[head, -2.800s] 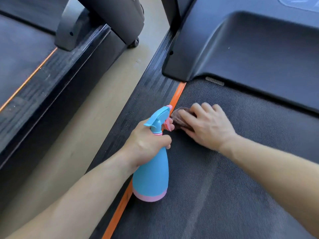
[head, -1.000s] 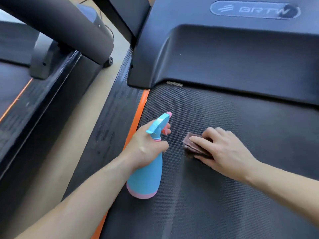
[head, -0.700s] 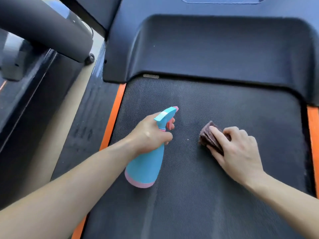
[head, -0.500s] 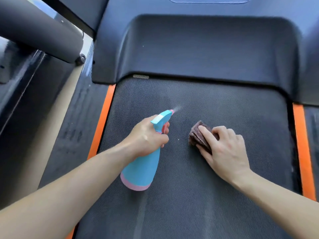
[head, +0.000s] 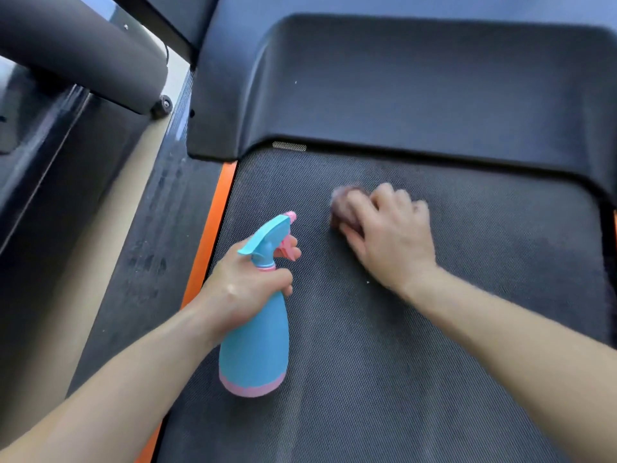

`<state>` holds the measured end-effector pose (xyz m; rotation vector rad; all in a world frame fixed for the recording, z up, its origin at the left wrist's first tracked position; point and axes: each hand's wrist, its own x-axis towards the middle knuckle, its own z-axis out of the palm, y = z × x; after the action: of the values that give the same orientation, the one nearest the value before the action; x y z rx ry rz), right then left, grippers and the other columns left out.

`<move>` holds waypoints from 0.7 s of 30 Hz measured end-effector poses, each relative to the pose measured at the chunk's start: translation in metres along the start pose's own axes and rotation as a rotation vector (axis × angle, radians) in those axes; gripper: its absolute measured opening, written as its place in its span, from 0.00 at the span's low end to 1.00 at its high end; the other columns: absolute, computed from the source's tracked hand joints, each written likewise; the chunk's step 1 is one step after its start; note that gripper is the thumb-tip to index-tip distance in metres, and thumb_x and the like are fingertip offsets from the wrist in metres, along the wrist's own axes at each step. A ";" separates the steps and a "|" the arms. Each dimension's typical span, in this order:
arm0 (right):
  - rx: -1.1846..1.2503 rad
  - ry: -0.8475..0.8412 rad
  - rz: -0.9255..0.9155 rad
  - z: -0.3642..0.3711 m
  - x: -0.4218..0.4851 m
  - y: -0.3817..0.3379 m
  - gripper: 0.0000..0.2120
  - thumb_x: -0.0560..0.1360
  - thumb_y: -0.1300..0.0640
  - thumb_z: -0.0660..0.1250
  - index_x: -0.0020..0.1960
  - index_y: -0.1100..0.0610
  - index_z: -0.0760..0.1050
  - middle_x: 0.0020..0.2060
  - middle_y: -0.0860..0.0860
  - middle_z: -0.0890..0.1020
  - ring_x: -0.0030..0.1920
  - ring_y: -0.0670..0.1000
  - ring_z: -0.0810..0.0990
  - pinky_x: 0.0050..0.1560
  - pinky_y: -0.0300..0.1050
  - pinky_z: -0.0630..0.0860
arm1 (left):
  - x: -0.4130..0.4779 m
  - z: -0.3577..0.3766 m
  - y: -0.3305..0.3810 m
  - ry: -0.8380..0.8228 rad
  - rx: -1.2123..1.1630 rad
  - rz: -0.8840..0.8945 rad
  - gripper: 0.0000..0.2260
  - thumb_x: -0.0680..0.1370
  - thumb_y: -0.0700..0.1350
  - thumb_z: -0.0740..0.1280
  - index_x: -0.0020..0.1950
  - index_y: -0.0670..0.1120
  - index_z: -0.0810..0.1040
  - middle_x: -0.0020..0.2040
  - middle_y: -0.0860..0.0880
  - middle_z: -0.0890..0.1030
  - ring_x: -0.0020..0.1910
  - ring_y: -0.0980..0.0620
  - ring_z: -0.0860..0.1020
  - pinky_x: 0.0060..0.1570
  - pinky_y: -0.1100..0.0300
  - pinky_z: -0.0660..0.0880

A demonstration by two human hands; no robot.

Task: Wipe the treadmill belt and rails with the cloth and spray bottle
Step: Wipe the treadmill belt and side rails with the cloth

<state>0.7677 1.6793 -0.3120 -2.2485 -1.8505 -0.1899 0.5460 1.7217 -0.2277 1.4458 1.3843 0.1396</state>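
Spray bottle (head: 255, 345) tilts lengthwise along the belt (head: 367, 379), nozzle toward the motor cover (head: 417, 88), our left grip (head: 243, 289) curled round its neck; our right grip (head: 390, 238) clutches the cloth (head: 340, 205).

Left hand (head: 243, 289) — spray bottle (head: 257, 349); right hand (head: 390, 238) — cloth (head: 342, 210)

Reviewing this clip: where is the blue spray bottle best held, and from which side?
By the narrow neck under the trigger head, from behind, as the left hand does: the spray bottle flares wide below, and the pink trigger faces forward.
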 end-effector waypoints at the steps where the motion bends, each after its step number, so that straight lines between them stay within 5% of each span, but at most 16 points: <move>1: 0.032 -0.014 -0.142 -0.002 -0.027 -0.009 0.20 0.77 0.40 0.62 0.62 0.51 0.75 0.49 0.56 0.75 0.46 0.60 0.75 0.44 0.56 0.69 | 0.001 -0.002 0.002 0.000 -0.006 -0.012 0.22 0.71 0.33 0.72 0.57 0.58 0.83 0.54 0.61 0.86 0.54 0.54 0.81 0.48 0.65 0.74; 5: 0.051 -0.058 -0.436 -0.001 -0.045 0.006 0.22 0.76 0.42 0.64 0.65 0.51 0.76 0.49 0.56 0.77 0.45 0.60 0.74 0.42 0.55 0.71 | 0.008 -0.002 0.007 0.007 -0.015 -0.028 0.16 0.72 0.34 0.71 0.55 0.51 0.84 0.53 0.61 0.86 0.53 0.52 0.82 0.50 0.60 0.75; 10: -0.044 -0.037 0.030 0.015 0.060 0.021 0.21 0.77 0.40 0.64 0.66 0.48 0.72 0.54 0.57 0.75 0.51 0.62 0.74 0.48 0.57 0.71 | 0.014 -0.004 0.009 -0.036 -0.064 -0.026 0.17 0.73 0.33 0.70 0.57 0.49 0.84 0.54 0.58 0.86 0.44 0.59 0.82 0.47 0.64 0.76; 12: -0.057 -0.021 0.074 0.014 0.056 0.008 0.20 0.77 0.42 0.64 0.65 0.50 0.72 0.53 0.58 0.75 0.51 0.62 0.74 0.48 0.58 0.70 | 0.016 -0.006 0.009 -0.051 -0.063 -0.031 0.18 0.69 0.36 0.72 0.57 0.51 0.84 0.55 0.59 0.86 0.47 0.57 0.82 0.50 0.59 0.77; 18: 0.031 -0.093 -0.572 -0.005 -0.045 -0.005 0.22 0.74 0.43 0.64 0.63 0.53 0.76 0.48 0.54 0.77 0.45 0.60 0.74 0.43 0.56 0.70 | 0.018 -0.012 0.014 -0.051 -0.051 -0.048 0.20 0.65 0.41 0.73 0.53 0.59 0.84 0.54 0.62 0.86 0.52 0.51 0.83 0.48 0.56 0.78; 21: -0.050 -0.041 -0.377 0.009 0.022 0.004 0.19 0.74 0.44 0.66 0.61 0.52 0.76 0.49 0.56 0.76 0.46 0.61 0.74 0.42 0.56 0.72 | 0.019 -0.012 0.015 -0.095 -0.052 -0.022 0.20 0.71 0.35 0.72 0.54 0.59 0.83 0.54 0.63 0.86 0.47 0.60 0.81 0.42 0.67 0.74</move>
<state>0.7760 1.7015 -0.3158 -1.9235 -2.3016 -0.2552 0.5529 1.7470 -0.2222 1.3766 1.3099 0.0903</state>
